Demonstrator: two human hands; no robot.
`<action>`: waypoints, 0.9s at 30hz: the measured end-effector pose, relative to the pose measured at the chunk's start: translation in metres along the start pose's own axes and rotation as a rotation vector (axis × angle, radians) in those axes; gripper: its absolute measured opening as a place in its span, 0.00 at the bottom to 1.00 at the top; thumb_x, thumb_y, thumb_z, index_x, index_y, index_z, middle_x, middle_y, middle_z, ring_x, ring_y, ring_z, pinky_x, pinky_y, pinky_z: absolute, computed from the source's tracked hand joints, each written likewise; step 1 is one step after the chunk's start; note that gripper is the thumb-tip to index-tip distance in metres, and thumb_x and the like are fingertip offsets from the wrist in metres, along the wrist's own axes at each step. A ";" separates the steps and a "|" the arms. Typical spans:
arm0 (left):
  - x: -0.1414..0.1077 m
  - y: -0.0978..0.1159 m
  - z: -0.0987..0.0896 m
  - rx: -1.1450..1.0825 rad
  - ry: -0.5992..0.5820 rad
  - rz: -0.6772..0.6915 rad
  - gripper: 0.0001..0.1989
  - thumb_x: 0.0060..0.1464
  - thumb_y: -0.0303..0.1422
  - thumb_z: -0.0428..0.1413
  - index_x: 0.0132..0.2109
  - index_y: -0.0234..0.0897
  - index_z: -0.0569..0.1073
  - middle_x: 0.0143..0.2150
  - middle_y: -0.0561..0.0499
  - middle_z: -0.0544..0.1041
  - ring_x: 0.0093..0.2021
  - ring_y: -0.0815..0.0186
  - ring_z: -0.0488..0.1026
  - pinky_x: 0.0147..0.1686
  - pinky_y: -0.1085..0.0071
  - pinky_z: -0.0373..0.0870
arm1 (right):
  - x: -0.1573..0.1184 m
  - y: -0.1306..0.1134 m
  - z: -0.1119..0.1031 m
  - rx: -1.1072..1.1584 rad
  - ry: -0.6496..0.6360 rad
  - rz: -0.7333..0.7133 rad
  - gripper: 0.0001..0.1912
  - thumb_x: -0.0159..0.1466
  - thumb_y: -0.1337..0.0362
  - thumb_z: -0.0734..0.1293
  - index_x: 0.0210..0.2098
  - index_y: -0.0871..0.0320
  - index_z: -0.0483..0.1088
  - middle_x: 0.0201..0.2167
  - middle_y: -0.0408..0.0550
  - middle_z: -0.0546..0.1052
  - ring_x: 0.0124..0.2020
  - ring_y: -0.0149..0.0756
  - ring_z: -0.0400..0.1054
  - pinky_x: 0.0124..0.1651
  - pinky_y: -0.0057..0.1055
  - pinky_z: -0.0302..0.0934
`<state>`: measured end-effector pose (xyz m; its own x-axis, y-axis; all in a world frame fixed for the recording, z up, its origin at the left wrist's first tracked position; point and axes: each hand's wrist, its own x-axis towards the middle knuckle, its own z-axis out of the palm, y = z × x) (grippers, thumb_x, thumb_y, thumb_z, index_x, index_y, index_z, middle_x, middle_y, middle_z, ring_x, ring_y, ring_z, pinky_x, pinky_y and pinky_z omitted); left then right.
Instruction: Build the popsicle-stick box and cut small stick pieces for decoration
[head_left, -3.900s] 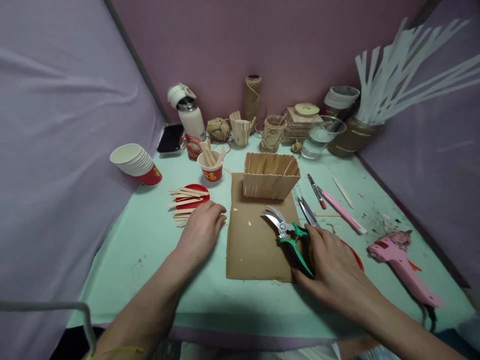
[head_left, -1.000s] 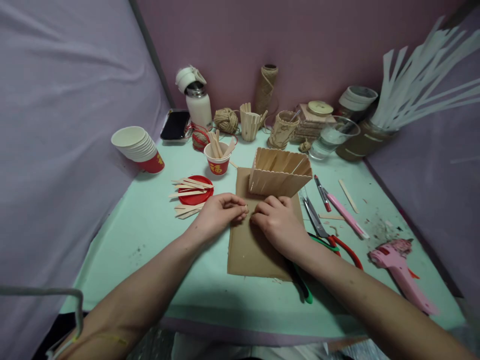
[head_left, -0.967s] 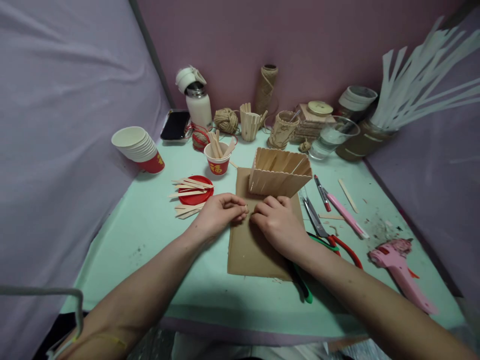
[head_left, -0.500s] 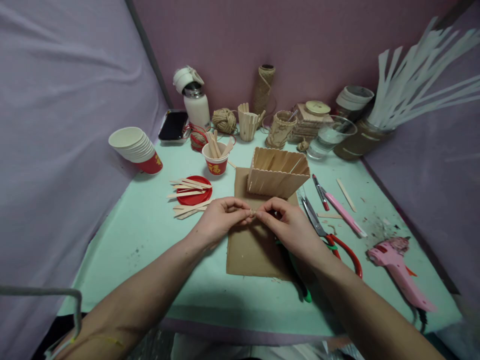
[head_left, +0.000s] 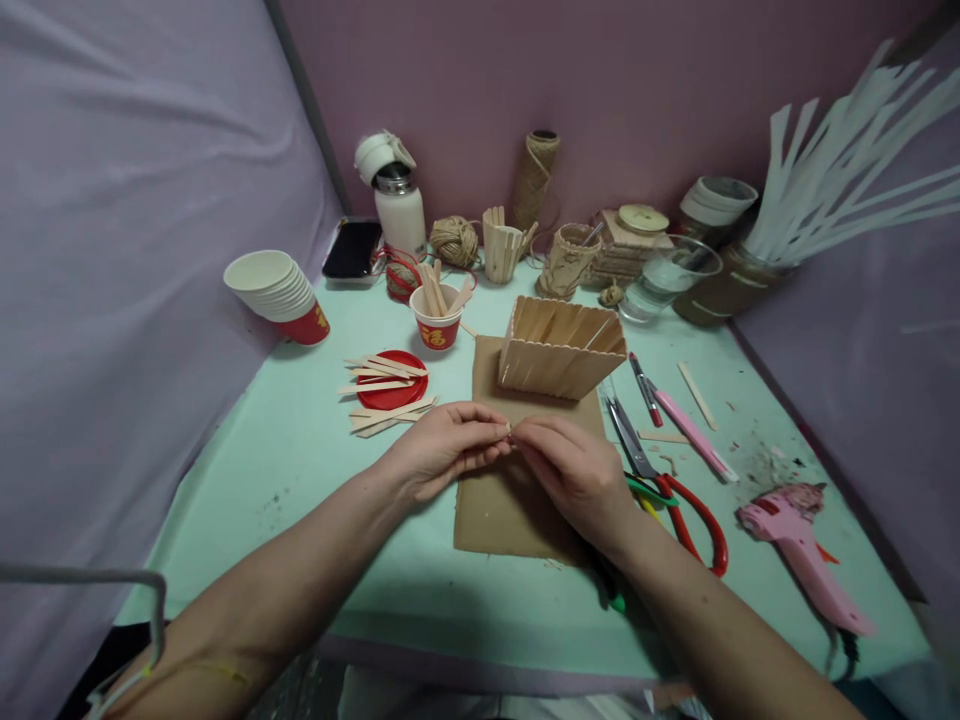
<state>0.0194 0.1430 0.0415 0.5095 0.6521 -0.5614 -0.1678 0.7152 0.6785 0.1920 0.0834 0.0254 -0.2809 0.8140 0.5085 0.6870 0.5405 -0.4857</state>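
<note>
I read a gold 福 on the front of the red paper cup (head_left: pixel 439 336); the stacked cups (head_left: pixel 281 295) bear gold marks I cannot read.

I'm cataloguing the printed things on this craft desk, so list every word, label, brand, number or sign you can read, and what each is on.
"福", in gold, on the red-and-white paper cup holding wooden sticks.
Too angled to read: the gold marking on the stack of paper cups.
I can make out no readable text on the white bottle or the pink glue gun.
</note>
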 end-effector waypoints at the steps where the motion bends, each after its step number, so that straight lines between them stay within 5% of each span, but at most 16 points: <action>1: 0.000 0.000 0.000 -0.004 0.003 0.000 0.03 0.49 0.22 0.61 0.32 0.29 0.74 0.26 0.49 0.77 0.27 0.75 0.75 0.33 0.82 0.72 | -0.001 0.001 0.001 0.004 -0.003 0.004 0.08 0.67 0.71 0.61 0.43 0.58 0.71 0.38 0.52 0.77 0.38 0.36 0.71 0.41 0.32 0.67; 8: 0.002 -0.002 -0.002 -0.018 0.006 0.032 0.03 0.49 0.21 0.61 0.31 0.29 0.74 0.26 0.51 0.76 0.27 0.75 0.75 0.33 0.82 0.72 | -0.001 0.000 0.002 0.069 0.007 0.010 0.10 0.66 0.70 0.62 0.45 0.57 0.72 0.40 0.52 0.77 0.40 0.37 0.72 0.43 0.33 0.68; 18: 0.005 -0.009 0.003 0.009 0.026 0.112 0.08 0.44 0.25 0.65 0.31 0.30 0.73 0.27 0.52 0.76 0.26 0.76 0.73 0.31 0.80 0.70 | 0.006 -0.004 -0.001 0.324 0.050 0.276 0.05 0.64 0.70 0.65 0.35 0.55 0.72 0.34 0.47 0.77 0.38 0.36 0.71 0.42 0.34 0.66; 27: 0.007 -0.011 0.003 0.081 0.066 0.123 0.13 0.40 0.30 0.68 0.31 0.31 0.73 0.27 0.51 0.77 0.26 0.75 0.72 0.31 0.78 0.69 | 0.002 0.000 0.003 0.221 0.050 0.236 0.04 0.65 0.70 0.64 0.37 0.56 0.70 0.35 0.47 0.75 0.37 0.35 0.69 0.41 0.32 0.65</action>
<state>0.0279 0.1391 0.0317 0.4324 0.7503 -0.5001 -0.1556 0.6084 0.7782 0.1896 0.0853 0.0240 -0.0940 0.9137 0.3953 0.5656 0.3758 -0.7341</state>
